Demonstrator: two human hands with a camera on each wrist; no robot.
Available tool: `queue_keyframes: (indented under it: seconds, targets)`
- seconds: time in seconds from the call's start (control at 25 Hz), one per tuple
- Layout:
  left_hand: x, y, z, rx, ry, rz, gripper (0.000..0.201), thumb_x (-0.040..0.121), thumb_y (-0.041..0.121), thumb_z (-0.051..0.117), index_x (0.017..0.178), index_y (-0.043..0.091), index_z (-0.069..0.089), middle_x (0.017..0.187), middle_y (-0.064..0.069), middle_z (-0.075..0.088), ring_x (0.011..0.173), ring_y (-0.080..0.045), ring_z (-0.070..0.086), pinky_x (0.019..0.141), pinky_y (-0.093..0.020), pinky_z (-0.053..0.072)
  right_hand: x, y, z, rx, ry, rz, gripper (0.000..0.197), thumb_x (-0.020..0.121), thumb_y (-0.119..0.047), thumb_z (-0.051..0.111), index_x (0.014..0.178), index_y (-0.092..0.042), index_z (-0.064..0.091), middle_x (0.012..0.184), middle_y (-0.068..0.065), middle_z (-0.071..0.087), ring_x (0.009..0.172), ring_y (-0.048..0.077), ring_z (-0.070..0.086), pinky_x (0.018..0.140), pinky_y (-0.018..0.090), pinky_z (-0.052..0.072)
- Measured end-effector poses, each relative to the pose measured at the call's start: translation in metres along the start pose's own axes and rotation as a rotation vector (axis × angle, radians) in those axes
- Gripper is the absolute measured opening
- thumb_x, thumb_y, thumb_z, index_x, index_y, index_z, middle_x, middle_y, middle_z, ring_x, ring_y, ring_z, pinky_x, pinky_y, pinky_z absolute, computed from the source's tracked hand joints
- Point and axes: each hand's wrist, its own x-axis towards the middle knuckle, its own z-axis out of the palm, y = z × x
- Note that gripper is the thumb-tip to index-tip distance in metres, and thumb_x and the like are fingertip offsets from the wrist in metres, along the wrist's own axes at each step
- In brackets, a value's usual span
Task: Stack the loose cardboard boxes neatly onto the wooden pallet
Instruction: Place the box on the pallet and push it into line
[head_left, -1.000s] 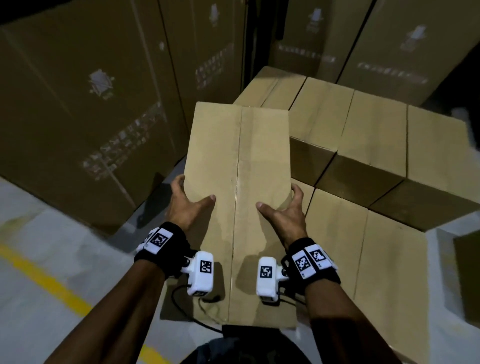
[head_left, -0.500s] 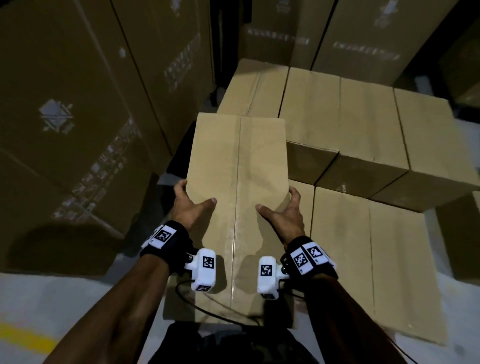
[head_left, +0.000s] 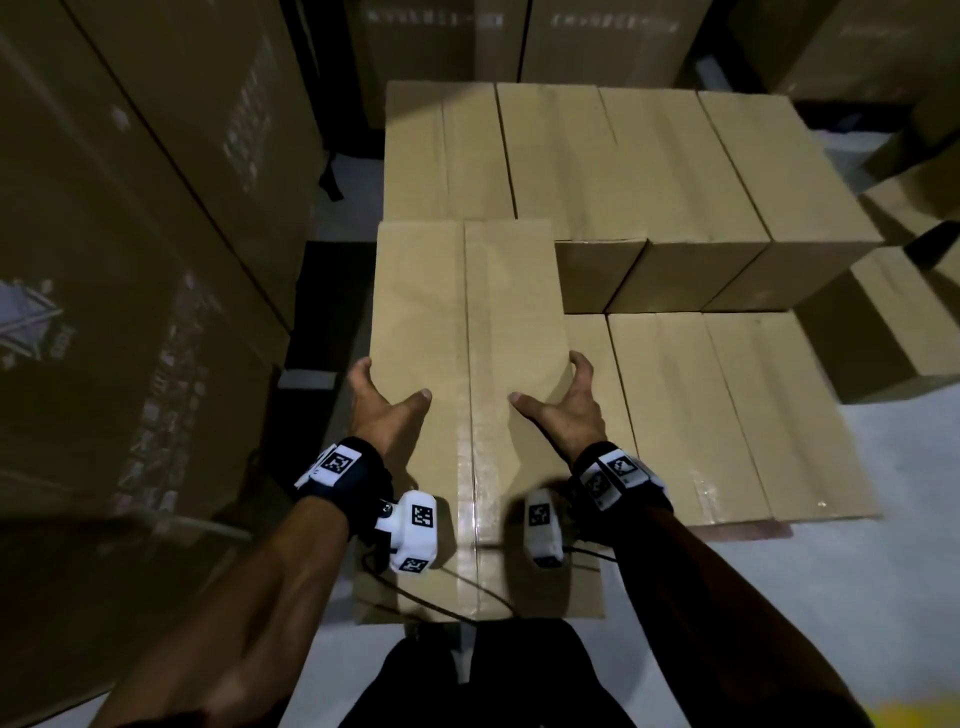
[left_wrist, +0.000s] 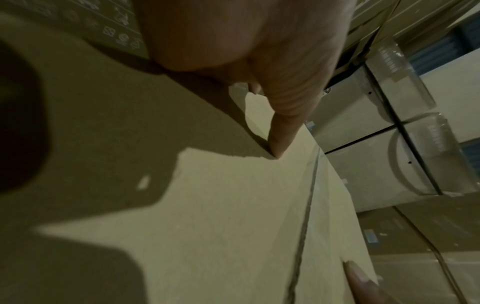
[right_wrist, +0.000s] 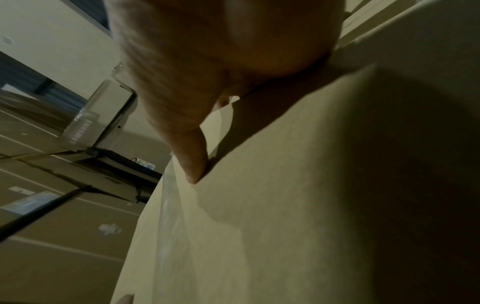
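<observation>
Head view shows our left hand (head_left: 382, 410) and right hand (head_left: 563, 410) gripping a box (head_left: 467, 322) at frame center, above stacked boxes (head_left: 675, 171); more boxes (head_left: 893, 332) wait at right.

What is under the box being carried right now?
The carried box covers most of what is below: grey floor shows at its left, a lower-layer box at its right. Any pallet is hidden.

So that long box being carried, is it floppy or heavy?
Probably stiff: the carried box keeps flat faces and straight edges between the left hand and right hand. Likely not too heavy, since side pressure alone holds it. The taped seam may be slick.
</observation>
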Motion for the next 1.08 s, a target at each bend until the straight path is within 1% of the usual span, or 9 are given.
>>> queue_keyframes:
  seconds: [0.16, 0.32, 0.44, 0.52, 0.6, 0.72, 0.88, 1.0, 1.08]
  targets:
    - [0.014, -0.005, 0.001, 0.004, -0.019, -0.027, 0.091, 0.059, 0.041, 0.077, 0.135, 0.044, 0.026, 0.135, -0.008, 0.052, 0.117, -0.028, 0.056, 0.104, -0.048, 0.047, 0.014, 0.009, 0.013, -0.031, -0.018, 0.034, 0.104, 0.075, -0.047, 0.083, 0.153, -0.04, 0.013, 0.142, 0.008, 0.053, 0.127, 0.034, 0.051, 0.107, 0.039, 0.041]
    - [0.036, -0.015, 0.008, -0.027, 0.009, -0.071, 0.089, 0.064, 0.035, 0.079, 0.136, 0.045, 0.027, 0.13, -0.004, 0.053, 0.114, -0.027, 0.057, 0.103, -0.049, 0.048, 0.044, 0.014, 0.028, -0.054, -0.052, 0.068, 0.107, 0.076, -0.047, 0.083, 0.154, -0.042, 0.01, 0.148, 0.01, 0.048, 0.133, 0.037, 0.047, 0.112, 0.045, 0.038]
    - [0.05, -0.02, 0.013, -0.013, 0.016, -0.076, 0.086, 0.074, 0.026, 0.079, 0.141, 0.039, 0.026, 0.13, -0.004, 0.053, 0.115, -0.026, 0.056, 0.104, -0.048, 0.047, 0.063, 0.02, 0.035, -0.049, -0.06, 0.047, 0.109, 0.077, -0.043, 0.084, 0.156, -0.039, 0.009, 0.155, 0.008, 0.042, 0.14, 0.037, 0.041, 0.115, 0.044, 0.034]
    - [0.06, -0.024, 0.017, -0.029, 0.019, -0.08, 0.085, 0.076, 0.022, 0.078, 0.142, 0.037, 0.026, 0.131, -0.008, 0.054, 0.117, -0.027, 0.056, 0.105, -0.049, 0.046, 0.076, 0.024, 0.039, -0.04, -0.073, 0.017, 0.109, 0.077, -0.042, 0.084, 0.158, -0.037, 0.01, 0.158, 0.007, 0.038, 0.143, 0.036, 0.037, 0.117, 0.043, 0.033]
    - [0.067, -0.027, 0.019, -0.015, 0.021, -0.092, 0.087, 0.074, 0.024, 0.079, 0.142, 0.038, 0.026, 0.134, -0.009, 0.053, 0.118, -0.028, 0.055, 0.105, -0.05, 0.046, 0.085, 0.03, 0.041, -0.043, -0.087, -0.005, 0.109, 0.078, -0.043, 0.083, 0.158, -0.037, 0.01, 0.158, 0.008, 0.038, 0.143, 0.036, 0.036, 0.117, 0.044, 0.033]
    - [0.075, -0.031, 0.023, -0.017, 0.014, -0.105, 0.089, 0.071, 0.026, 0.079, 0.141, 0.039, 0.026, 0.128, -0.005, 0.056, 0.115, -0.026, 0.058, 0.103, -0.05, 0.047, 0.095, 0.037, 0.044, -0.041, -0.107, -0.02, 0.108, 0.078, -0.044, 0.083, 0.158, -0.037, 0.01, 0.155, 0.01, 0.041, 0.141, 0.037, 0.039, 0.114, 0.042, 0.034]
    - [0.085, -0.034, 0.026, -0.001, 0.029, -0.097, 0.086, 0.078, 0.022, 0.077, 0.144, 0.037, 0.023, 0.128, -0.006, 0.055, 0.114, -0.025, 0.057, 0.103, -0.047, 0.048, 0.108, 0.04, 0.049, -0.043, -0.098, -0.036, 0.107, 0.077, -0.044, 0.083, 0.157, -0.036, 0.012, 0.148, 0.012, 0.048, 0.134, 0.035, 0.047, 0.105, 0.033, 0.037]
    - [0.091, -0.035, 0.028, -0.006, 0.036, -0.084, 0.086, 0.081, 0.019, 0.076, 0.146, 0.033, 0.022, 0.128, -0.007, 0.054, 0.114, -0.026, 0.056, 0.103, -0.044, 0.047, 0.114, 0.042, 0.054, -0.05, -0.075, -0.046, 0.107, 0.076, -0.044, 0.084, 0.157, -0.036, 0.015, 0.141, 0.016, 0.054, 0.128, 0.037, 0.052, 0.103, 0.034, 0.043]
    - [0.094, -0.035, 0.029, 0.013, 0.033, -0.091, 0.086, 0.082, 0.017, 0.076, 0.148, 0.03, 0.021, 0.128, -0.007, 0.051, 0.116, -0.027, 0.054, 0.103, -0.043, 0.046, 0.117, 0.044, 0.057, -0.045, -0.067, -0.057, 0.106, 0.076, -0.04, 0.085, 0.157, -0.033, 0.017, 0.137, 0.016, 0.057, 0.125, 0.036, 0.054, 0.1, 0.032, 0.045]
